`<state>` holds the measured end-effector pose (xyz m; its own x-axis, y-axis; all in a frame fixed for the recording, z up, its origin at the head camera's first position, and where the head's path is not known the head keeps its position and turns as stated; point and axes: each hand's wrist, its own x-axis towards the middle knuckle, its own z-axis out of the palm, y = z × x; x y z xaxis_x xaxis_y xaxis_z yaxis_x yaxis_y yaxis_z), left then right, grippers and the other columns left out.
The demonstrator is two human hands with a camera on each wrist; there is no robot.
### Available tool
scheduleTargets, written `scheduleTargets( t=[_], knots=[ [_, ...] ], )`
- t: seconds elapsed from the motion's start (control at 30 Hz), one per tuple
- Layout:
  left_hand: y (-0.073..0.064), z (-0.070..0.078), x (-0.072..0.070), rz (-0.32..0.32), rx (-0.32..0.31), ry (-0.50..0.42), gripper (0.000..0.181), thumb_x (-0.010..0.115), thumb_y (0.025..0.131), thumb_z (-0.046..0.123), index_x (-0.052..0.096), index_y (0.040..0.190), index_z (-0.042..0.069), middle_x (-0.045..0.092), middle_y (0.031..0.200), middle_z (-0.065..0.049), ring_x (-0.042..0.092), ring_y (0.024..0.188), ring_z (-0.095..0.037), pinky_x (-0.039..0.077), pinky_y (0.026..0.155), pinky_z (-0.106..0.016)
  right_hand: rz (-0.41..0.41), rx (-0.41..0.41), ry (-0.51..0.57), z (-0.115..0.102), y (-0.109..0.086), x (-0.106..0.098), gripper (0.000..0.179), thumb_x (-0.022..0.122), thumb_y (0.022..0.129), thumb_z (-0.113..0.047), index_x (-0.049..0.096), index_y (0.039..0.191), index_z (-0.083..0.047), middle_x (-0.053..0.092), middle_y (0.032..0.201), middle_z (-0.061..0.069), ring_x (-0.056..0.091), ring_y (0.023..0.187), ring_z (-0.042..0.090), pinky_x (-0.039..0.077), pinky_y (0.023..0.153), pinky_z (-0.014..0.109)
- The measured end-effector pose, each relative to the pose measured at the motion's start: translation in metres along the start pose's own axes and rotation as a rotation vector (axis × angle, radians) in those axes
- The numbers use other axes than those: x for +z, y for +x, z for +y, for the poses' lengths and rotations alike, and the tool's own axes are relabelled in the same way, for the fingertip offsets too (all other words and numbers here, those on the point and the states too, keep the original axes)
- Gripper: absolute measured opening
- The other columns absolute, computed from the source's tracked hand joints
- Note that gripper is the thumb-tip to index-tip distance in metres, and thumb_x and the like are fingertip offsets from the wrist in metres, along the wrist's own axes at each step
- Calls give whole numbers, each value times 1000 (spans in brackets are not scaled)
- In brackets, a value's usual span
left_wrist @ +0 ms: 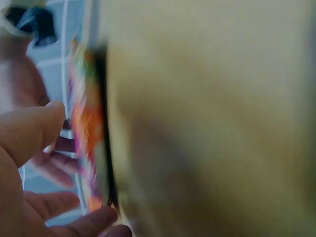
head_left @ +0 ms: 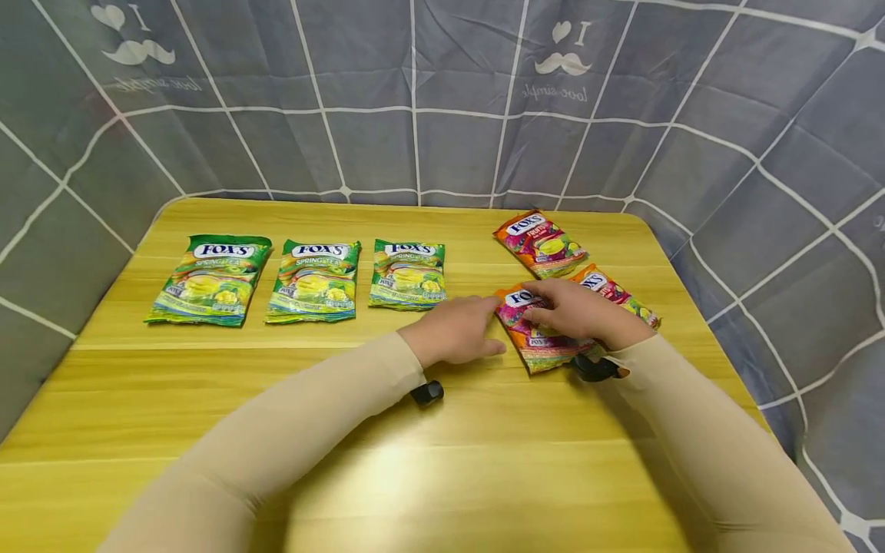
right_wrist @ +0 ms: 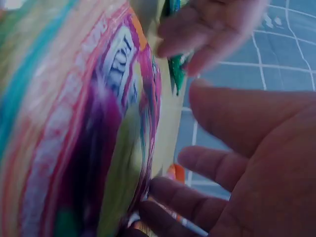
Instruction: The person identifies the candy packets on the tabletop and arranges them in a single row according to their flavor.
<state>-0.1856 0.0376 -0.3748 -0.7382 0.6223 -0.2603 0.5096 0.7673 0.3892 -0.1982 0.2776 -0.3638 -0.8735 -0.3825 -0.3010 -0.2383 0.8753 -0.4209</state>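
Observation:
An orange-and-purple Fox's candy bag lies on the table at the right, slightly tilted. At its left edge my left hand touches it with loosely extended fingers, the thumb apart. My right hand hovers over its upper right part, covering some of the print. The right wrist view has the same bag close up, with fingertips at its edge and the thumb off it. In the left wrist view the bag appears edge-on and blurred, between both hands.
Two more orange Fox's bags lie close by, one behind and one to the right, partly hidden by the right hand. Three green Spring Tea bags stand in a row: left, middle, right. A grey grid-patterned cloth borders the wooden table.

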Motion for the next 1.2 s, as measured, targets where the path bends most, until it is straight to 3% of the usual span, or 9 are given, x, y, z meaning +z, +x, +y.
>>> scheduleTargets(
  t=[0.13,0.33,0.5,0.67,0.8,0.93,1.07,1.2],
  knots=[
    [1,10,11,-22,-11,30,90,66,98,59,31,167,12,44,166,-12,43,153,-34,36,126,-46,12,34,-16,6,-5,3,66,66,105,-34,44,159,-3,49,155,28,53,138,43,41,118,63],
    [2,17,15,-27,-14,42,92,64,97,64,29,168,15,43,167,-12,40,153,-34,33,127,-47,-50,116,-75,9,-11,1,79,71,101,-40,37,164,-8,49,147,33,59,120,40,48,110,63],
    [3,18,16,-34,-7,37,93,65,97,64,28,168,18,41,168,-10,39,154,-33,32,128,-47,-113,126,-71,12,-15,-1,83,69,102,-40,30,166,-4,53,150,31,59,128,41,44,115,62],
    [3,20,16,-42,12,22,91,65,98,61,29,168,16,41,168,-10,38,155,-33,31,128,-46,-174,181,-50,10,-17,-2,93,67,102,-47,19,168,-3,46,158,33,51,141,48,36,121,64],
    [3,22,17,-52,43,3,90,67,98,58,31,167,13,44,166,-10,41,154,-31,33,128,-44,-154,180,-15,13,-18,-2,99,71,98,-51,19,169,-6,45,159,33,47,144,50,36,121,65],
    [3,23,18,-54,62,-16,90,68,98,56,31,167,11,46,165,-10,44,152,-29,34,127,-42,-137,161,71,19,-20,-1,97,76,96,-43,22,169,-8,48,156,32,48,142,48,36,121,65],
    [4,20,18,-38,57,-41,88,70,98,53,32,166,12,46,165,-11,45,152,-30,35,127,-42,-116,141,150,22,-21,-1,91,79,96,-31,27,167,-8,56,147,30,56,131,44,41,117,63],
    [4,17,17,-10,51,-65,83,71,99,49,35,165,14,48,162,-11,48,148,-29,39,124,-42,-54,125,151,22,-22,-1,79,78,96,-22,38,162,-6,64,136,26,62,119,38,48,109,59]
  ],
)
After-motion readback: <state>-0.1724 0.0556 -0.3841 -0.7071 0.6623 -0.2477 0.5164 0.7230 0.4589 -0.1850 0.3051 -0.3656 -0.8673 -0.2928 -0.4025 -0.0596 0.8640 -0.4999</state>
